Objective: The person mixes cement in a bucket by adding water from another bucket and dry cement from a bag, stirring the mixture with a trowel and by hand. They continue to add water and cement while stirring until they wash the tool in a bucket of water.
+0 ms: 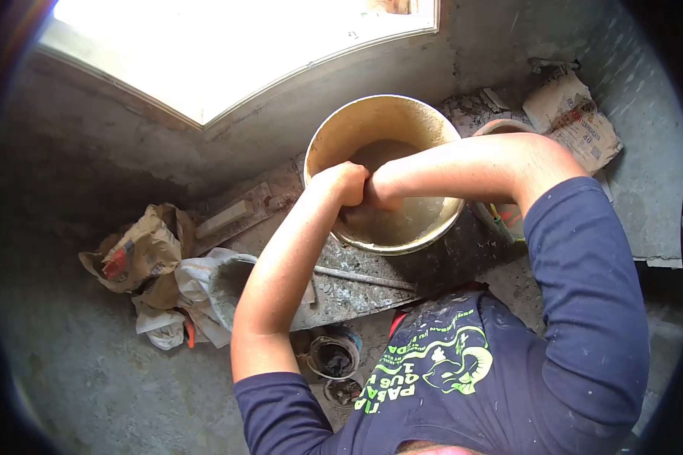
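Note:
A large round bucket (334,145) with yellowish, mortar-smeared walls stands in front of me. Grey, wet-looking mix (425,214) lies in its bottom. My left hand (347,183) reaches over the near-left side of the bucket, its fingers curled into a fist. Close against it, my right hand (385,191) is closed too, its forearm crossing the bucket from the right. A dark, blurred shape shows just below both hands, at the mix; I cannot tell what they grip.
The bucket rests on a dirty, mortar-splashed board (357,296). Torn paper bags lie left (148,250) and right (577,121). A second bucket (501,127) stands partly behind my right arm. Small pails (334,356) sit below the board. A bright window (228,53) is ahead.

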A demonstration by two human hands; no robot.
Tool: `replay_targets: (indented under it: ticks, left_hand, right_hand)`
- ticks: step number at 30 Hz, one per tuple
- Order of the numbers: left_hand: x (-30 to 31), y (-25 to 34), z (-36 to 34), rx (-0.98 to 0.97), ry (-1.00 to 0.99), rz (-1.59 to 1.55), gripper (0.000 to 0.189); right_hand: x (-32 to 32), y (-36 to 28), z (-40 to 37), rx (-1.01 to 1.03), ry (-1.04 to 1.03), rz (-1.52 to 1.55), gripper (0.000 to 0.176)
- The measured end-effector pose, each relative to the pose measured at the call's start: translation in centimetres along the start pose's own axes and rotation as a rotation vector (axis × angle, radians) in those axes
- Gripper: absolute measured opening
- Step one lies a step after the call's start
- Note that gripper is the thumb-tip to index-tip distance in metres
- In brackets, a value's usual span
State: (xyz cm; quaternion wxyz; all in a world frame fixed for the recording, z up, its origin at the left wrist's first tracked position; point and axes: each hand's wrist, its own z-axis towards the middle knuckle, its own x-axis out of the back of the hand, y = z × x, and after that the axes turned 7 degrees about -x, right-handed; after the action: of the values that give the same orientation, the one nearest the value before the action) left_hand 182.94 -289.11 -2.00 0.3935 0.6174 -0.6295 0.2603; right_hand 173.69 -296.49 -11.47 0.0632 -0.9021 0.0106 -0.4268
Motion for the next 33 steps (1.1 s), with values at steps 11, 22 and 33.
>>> replay_targets:
  ticks: [11, 22, 33]
  left_hand:
    - [1.6, 3.2, 6.0, 0.284, -0.559, -0.237, 0.051]
    - [-0.7, 5.8, 5.5, 0.285, -0.451, -0.906, 0.069]
    - [7.6, 5.5, -4.4, 0.117, 0.053, 0.278, 0.022]
  right_hand:
    - [3.1, 4.5, -2.8, 0.023, -0.531, -0.044, 0.056]
    - [5.1, 6.4, -7.3, -0.357, -0.344, 0.304, 0.066]
    - [5.6, 3.8, -7.8, -0.512, -0.198, 0.892, 0.070]
